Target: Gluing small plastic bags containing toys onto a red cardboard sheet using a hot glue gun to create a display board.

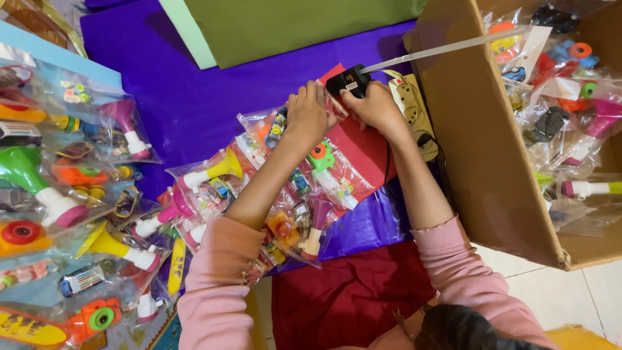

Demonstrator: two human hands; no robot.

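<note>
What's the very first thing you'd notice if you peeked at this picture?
Probably the two hands in the middle: the left hand presses down a clear toy packet while the right hand holds a black glue gun against it on the purple cloth. Next, the heap of bright bagged toys at the left, and the cardboard box full of them at the right.

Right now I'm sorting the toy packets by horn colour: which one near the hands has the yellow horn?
The packet with the yellow horn, just left of the left forearm; the other horn packets beside it are pink or purple.
</note>
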